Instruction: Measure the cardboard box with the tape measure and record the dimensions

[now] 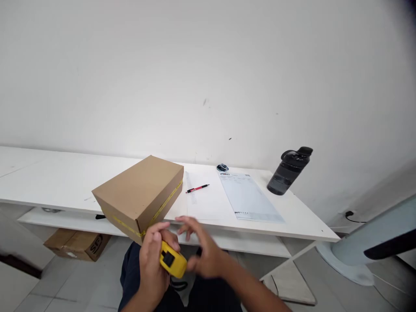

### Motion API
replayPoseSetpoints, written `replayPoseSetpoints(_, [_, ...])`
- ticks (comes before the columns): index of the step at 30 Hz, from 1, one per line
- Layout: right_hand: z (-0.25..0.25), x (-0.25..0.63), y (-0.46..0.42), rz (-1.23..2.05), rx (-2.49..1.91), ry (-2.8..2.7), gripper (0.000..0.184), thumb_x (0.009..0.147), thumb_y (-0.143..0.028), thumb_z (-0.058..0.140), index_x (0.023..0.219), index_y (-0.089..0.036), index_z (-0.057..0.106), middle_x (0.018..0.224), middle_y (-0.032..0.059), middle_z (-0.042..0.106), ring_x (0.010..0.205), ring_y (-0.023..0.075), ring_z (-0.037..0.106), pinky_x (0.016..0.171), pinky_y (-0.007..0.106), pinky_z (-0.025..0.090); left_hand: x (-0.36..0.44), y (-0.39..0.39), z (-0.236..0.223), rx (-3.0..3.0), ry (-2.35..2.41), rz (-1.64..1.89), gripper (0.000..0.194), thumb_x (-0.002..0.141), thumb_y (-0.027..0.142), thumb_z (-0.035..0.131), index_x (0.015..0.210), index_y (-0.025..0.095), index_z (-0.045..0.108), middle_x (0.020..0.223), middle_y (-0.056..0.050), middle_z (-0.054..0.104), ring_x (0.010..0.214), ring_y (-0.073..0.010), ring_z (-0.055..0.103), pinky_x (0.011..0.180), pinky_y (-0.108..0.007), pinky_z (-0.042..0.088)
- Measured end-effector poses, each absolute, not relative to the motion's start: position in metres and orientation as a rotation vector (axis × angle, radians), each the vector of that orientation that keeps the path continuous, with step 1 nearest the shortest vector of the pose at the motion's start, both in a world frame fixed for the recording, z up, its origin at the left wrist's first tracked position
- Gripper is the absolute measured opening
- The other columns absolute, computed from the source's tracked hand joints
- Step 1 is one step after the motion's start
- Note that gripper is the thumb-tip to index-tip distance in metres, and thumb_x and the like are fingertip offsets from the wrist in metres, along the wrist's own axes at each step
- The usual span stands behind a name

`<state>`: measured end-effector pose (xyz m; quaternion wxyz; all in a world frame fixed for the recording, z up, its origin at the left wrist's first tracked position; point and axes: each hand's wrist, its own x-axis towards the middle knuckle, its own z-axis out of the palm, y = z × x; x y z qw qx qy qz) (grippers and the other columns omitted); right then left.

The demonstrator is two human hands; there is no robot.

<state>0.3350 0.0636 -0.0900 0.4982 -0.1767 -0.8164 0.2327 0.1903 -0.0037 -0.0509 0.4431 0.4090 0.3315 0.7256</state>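
Observation:
My left hand (152, 264) is wrapped round a yellow tape measure (176, 263) with a black button on its face. My right hand (208, 251) is just right of it, thumb and fingers apart, slightly blurred; its thumb is close to the case, and I cannot tell whether it touches. Beyond my left hand a brown cardboard box (139, 186) sits at the table's front edge, its near corner jutting over. A yellow marked strip (167, 201) runs along its two visible sides; whether it joins the tape measure is hidden by my hand.
On the white table (65, 173) are a red and black pen (197, 188) on white paper (206, 206), a pale printed plastic sheet (250, 197), a small dark bundle (222, 167) and a dark bottle (287, 173). A carton (78, 245) stands below.

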Motion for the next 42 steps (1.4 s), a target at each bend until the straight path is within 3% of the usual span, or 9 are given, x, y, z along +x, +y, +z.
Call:
replayPoseSetpoints(3, [-0.091, 0.304, 0.024, 0.316, -0.278, -1.95, 0.113, 0.077, -0.062, 0.074, 0.16, -0.026, 0.005, 0.154, 0.0211, 0.04, 0.145, 0.0346, 0.04, 0.108, 0.051, 0.047, 0.19, -0.009, -0.016, 0.896, 0.877, 1.775, 0.029, 0.092, 0.052, 0.058, 0.095, 0.024, 0.065, 0.065, 0.003, 0.058, 0.061, -0.0121, 0.058, 0.063, -0.023, 0.054])
replayPoseSetpoints(5, [-0.084, 0.29, 0.017, 0.289, -0.31, -1.843, 0.106, 0.082, -0.054, 0.074, 0.159, -0.028, 0.006, 0.155, 0.0195, 0.041, 0.147, 0.0328, 0.038, 0.113, 0.052, 0.043, 0.188, -0.012, -0.006, 0.966, 0.93, 1.769, 0.033, 0.092, 0.057, 0.056, 0.094, 0.025, 0.065, 0.07, 0.002, 0.06, 0.066, -0.0131, 0.06, 0.067, -0.024, 0.056])
replayPoseSetpoints(11, [-0.054, 0.285, 0.021, 0.344, -0.311, -1.762, 0.075, 0.089, -0.031, 0.067, 0.15, -0.027, 0.024, 0.151, 0.0179, 0.049, 0.14, 0.0293, 0.049, 0.11, 0.047, 0.048, 0.141, -0.011, 0.001, 1.684, 1.168, 1.624, 0.045, 0.091, 0.065, 0.048, 0.107, 0.028, 0.068, 0.114, -0.008, 0.066, 0.107, -0.0243, 0.064, 0.09, -0.036, 0.055])
replayPoseSetpoints(17, [-0.046, 0.283, 0.027, 0.344, -0.155, -1.956, 0.074, 0.091, -0.027, 0.065, 0.151, -0.022, 0.022, 0.137, 0.0197, 0.06, 0.132, 0.0253, 0.057, 0.106, 0.041, 0.053, 0.083, -0.007, 0.029, 1.901, 1.431, 0.946, 0.031, 0.089, 0.055, 0.057, 0.091, 0.025, 0.067, 0.073, -0.002, 0.063, 0.064, -0.0178, 0.056, 0.056, -0.026, 0.047])
replayPoseSetpoints(22, [-0.034, 0.278, 0.027, 0.259, -0.081, -2.001, 0.067, 0.097, -0.021, 0.055, 0.153, -0.022, 0.018, 0.137, 0.02, 0.061, 0.134, 0.0223, 0.056, 0.104, 0.039, 0.055, 0.069, -0.01, 0.045, 1.762, 1.31, 0.67, 0.037, 0.088, 0.057, 0.058, 0.077, 0.022, 0.064, 0.068, -0.001, 0.058, 0.061, -0.0152, 0.049, 0.055, -0.023, 0.042])
replayPoseSetpoints(27, [-0.033, 0.285, 0.026, 0.278, -0.09, -1.987, 0.068, 0.097, -0.022, 0.055, 0.154, -0.027, 0.019, 0.141, 0.0177, 0.061, 0.128, 0.0253, 0.061, 0.096, 0.04, 0.059, 0.052, -0.002, 0.074, 1.708, 1.482, 0.717, 0.048, 0.081, 0.067, 0.059, 0.064, 0.022, 0.053, 0.056, 0.003, 0.045, 0.052, -0.0119, 0.034, 0.049, -0.022, 0.03])
replayPoseSetpoints(32, [-0.054, 0.288, 0.03, 0.454, -0.488, -1.557, 0.06, 0.092, -0.028, 0.066, 0.146, -0.028, 0.039, 0.123, 0.0143, 0.071, 0.107, 0.0265, 0.073, 0.079, 0.036, 0.066, 0.003, 0.054, 0.1, 1.87, 2.06, 0.901, 0.051, 0.088, 0.065, 0.044, 0.063, 0.021, 0.048, 0.061, -0.001, 0.051, 0.058, -0.0154, 0.043, 0.054, -0.026, 0.034])
replayPoseSetpoints(36, [-0.052, 0.284, 0.033, 0.432, -0.797, -1.514, 0.047, 0.089, -0.033, 0.07, 0.134, -0.025, 0.059, 0.115, 0.0111, 0.075, 0.091, 0.0234, 0.076, 0.069, 0.03, 0.065, -0.031, 0.102, 0.088, 1.812, 2.251, 0.698, 0.047, 0.085, 0.064, 0.047, 0.065, 0.021, 0.048, 0.068, -0.003, 0.057, 0.064, -0.0185, 0.05, 0.058, -0.029, 0.036])
replayPoseSetpoints(42, [-0.03, 0.269, 0.038, 0.388, -0.718, -1.633, 0.05, 0.093, -0.028, 0.062, 0.142, -0.027, 0.056, 0.12, 0.0072, 0.075, 0.104, 0.0239, 0.073, 0.09, 0.035, 0.062, -0.027, 0.114, 0.073, 1.858, 2.208, 0.512, 0.049, 0.081, 0.064, 0.053, 0.058, 0.023, 0.038, 0.063, -0.001, 0.052, 0.055, -0.0152, 0.041, 0.054, -0.029, 0.029])
